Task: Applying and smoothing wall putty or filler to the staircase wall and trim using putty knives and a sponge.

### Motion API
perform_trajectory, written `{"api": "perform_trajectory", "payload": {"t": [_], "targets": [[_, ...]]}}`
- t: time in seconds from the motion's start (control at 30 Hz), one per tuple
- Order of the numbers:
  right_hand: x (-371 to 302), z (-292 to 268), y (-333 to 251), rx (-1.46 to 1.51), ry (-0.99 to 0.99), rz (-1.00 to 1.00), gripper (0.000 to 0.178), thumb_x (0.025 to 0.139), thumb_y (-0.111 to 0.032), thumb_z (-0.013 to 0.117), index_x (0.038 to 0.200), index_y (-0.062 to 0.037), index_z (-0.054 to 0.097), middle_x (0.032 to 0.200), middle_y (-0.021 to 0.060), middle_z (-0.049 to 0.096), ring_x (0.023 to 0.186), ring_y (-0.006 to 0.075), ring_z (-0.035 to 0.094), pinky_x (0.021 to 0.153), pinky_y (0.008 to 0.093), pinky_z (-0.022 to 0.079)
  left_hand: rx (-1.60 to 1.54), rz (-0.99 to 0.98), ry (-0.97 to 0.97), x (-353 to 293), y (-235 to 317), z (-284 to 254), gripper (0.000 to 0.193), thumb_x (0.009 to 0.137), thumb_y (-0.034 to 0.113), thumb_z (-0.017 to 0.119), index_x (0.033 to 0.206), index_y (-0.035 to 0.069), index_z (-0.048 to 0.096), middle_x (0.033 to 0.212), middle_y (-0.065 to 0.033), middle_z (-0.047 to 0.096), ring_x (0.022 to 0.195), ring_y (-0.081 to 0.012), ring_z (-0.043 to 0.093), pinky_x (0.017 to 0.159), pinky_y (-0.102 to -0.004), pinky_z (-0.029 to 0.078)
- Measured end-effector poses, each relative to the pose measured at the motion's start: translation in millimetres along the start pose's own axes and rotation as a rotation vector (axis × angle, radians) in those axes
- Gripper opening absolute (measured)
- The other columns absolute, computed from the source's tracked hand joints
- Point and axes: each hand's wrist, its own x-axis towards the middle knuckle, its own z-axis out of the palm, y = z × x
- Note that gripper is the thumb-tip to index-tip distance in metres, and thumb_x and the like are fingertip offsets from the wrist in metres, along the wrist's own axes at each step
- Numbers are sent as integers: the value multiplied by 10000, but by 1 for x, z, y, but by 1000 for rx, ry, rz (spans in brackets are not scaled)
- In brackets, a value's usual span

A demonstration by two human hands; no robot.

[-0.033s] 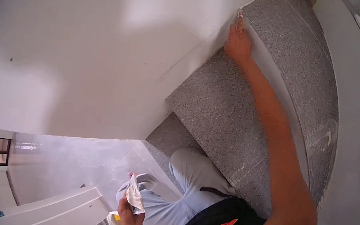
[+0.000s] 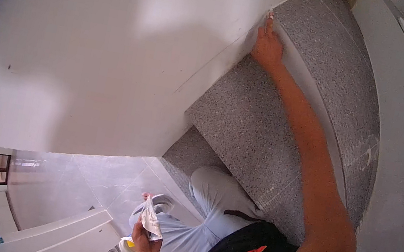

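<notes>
R hand [image 2: 267, 46] fingertip pressed at wall [image 2: 92, 42]/step [image 2: 295, 88] seam; L hand [image 2: 148, 232] grips crumpled cloth [image 2: 149, 216].

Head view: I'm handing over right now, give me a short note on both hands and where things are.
Right hand: arm stretched out, fingertips pressed into the seam where the white wall meets the grey speckled stair step.
Left hand: low by the knee, gripping a crumpled white cloth.
Small white cup with yellow contents sits just below the left hand.
Done and left: cannot tell from this view.
</notes>
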Motion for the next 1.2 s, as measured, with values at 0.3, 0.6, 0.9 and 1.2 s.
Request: {"api": "perform_trajectory", "payload": {"t": [0.3,0.6,0.9,1.2], "targets": [[19,24,2,-163,11,-37,335,700,-118,576,982,50,510,1367,317,107,727,330,622,531,397,525,-92,-81,3,15,-6,0,194,863,201,407,874,54,534,691,-35,545,517,-134,508,431,-230,438],[5,7,-14,-232,-91,-21,425,686,-131,596,1048,56,475,1364,308,127,685,316,634,526,400,522,-75,-76,-243,17,-3,-15,350,811,139,410,1124,-2,481,1011,-84,577,879,-162,575,751,-270,476],[18,6,-3,-103,-26,-13,516,623,-145,642,1058,71,470,1362,320,122,677,338,626,537,400,523,-130,-126,-277,10,-6,0,348,827,154,418,1135,2,478,1021,-84,572,883,-166,572,754,-273,473],[6,34,-1,-135,-126,1,527,650,-162,651,1091,59,467,1385,290,63,780,349,623,612,400,530,-86,-79,-195,11,-9,-2,426,792,117,398,1197,-12,428,1055,-94,555,908,-170,563,765,-276,466]]}}
